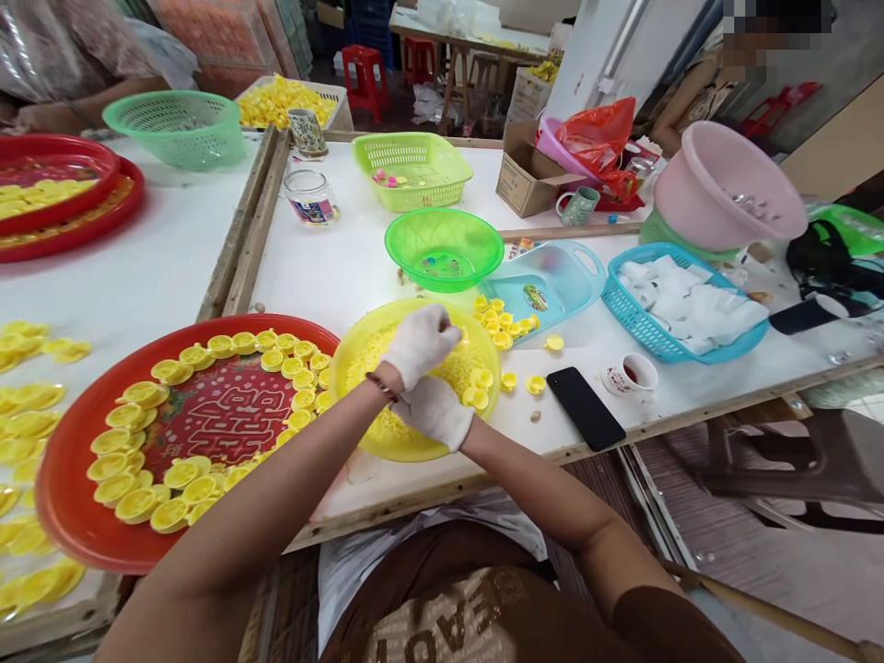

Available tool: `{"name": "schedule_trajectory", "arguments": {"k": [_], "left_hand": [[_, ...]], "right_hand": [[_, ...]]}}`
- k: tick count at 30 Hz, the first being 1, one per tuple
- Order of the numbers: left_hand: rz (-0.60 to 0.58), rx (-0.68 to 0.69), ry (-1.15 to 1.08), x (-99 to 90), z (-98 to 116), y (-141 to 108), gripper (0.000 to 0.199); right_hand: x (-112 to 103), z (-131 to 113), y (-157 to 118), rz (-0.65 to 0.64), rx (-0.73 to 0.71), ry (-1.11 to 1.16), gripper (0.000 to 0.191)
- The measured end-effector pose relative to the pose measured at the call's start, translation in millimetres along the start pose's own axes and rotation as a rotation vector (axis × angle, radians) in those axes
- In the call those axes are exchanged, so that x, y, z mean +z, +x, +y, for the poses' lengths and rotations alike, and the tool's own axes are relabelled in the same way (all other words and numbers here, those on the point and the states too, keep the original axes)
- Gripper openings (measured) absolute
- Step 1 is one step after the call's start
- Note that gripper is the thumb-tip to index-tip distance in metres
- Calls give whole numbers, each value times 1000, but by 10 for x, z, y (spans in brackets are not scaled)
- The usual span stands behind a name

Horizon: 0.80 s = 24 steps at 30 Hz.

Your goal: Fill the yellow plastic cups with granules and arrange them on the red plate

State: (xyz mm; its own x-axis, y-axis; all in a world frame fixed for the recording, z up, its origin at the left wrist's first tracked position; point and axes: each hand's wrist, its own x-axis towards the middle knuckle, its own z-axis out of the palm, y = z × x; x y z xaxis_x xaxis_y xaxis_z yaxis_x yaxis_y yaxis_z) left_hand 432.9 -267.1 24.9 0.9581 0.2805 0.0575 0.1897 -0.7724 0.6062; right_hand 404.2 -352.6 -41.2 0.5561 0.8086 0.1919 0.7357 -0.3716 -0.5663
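Observation:
Both of my hands wear white gloves over a yellow bowl (393,449) of small yellow pieces (366,359). My left hand (421,345), with a beaded bracelet at the wrist, is closed above the bowl; what its fingers hold, if anything, is hidden. Just below it, my right hand (436,412) curls inward over the bowl's near side, its fingertips out of sight. Several small yellow cups (478,389) lie inside the bowl at the right. To the left, a red tray (75,488) carries rows of yellow cup-shaped pieces (134,502).
Behind the bowl stand a green bowl (442,281) and a lime basket (442,189). Loose yellow cups spill from a blue scoop (566,285). A phone (586,408), a teacup (630,376) and a blue basket (656,336) of white wads are rightward. Co-workers sit at the far left and far right.

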Motion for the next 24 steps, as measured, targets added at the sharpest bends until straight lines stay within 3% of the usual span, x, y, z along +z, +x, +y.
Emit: {"name": "schedule_trajectory", "arguments": {"k": [2, 4, 8, 12, 18, 24], "left_hand": [[143, -76, -100, -206, -210, -141, 7], [208, -145, -257, -353, -415, -324, 12], [115, -210, -614, -385, -672, -677, 29], [32, -248, -772, -241, -661, -843, 37], [13, -257, -805, -166, -505, -868, 41], [10, -272, -847, -146, -555, -851, 43]], "right_hand": [[-59, -2, -7, 47, 16, 185, 17], [-123, -13, -9, 147, 80, 462, 26], [-263, -95, 72, 291, 226, 913, 41], [-404, -221, 242, 392, 287, 1408, 45], [-434, -266, 365, 481, 262, 1382, 45], [-489, -256, 353, 498, 283, 1379, 46]]}}
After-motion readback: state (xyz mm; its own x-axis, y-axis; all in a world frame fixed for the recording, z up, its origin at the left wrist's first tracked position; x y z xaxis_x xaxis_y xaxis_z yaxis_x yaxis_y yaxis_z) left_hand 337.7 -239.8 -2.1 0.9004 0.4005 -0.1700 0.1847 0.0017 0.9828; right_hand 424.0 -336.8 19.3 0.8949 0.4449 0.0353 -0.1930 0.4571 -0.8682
